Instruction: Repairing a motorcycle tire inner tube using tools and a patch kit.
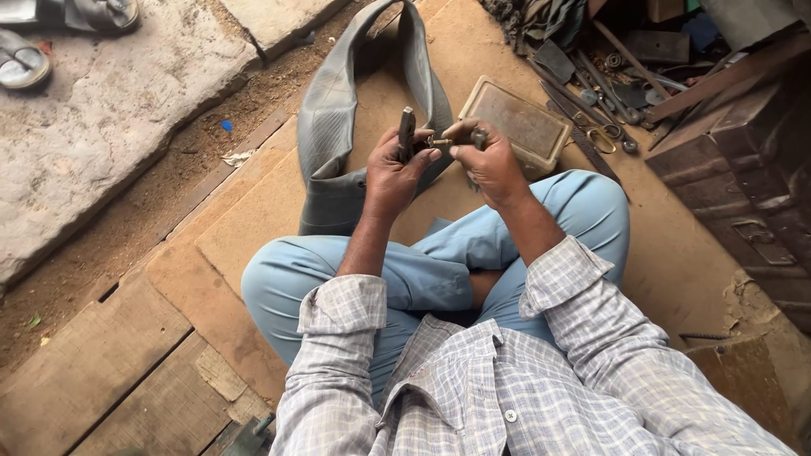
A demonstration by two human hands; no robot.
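The seated person held the valve stem (440, 142) of a limp grey inner tube (334, 127) up over crossed legs, left hand (394, 173) closed around a dark tool (406, 133), right hand (488, 160) pinching the stem's end, a flat unlabelled rectangular tin (517, 124) lying just beyond on the board floor (253, 219).

Person wore a pale grey-and-white checked cotton shirt (473, 388) with white buttons, sleeves rolled up at the forearms, plus light blue trousers (422, 270). Both hands were bare.
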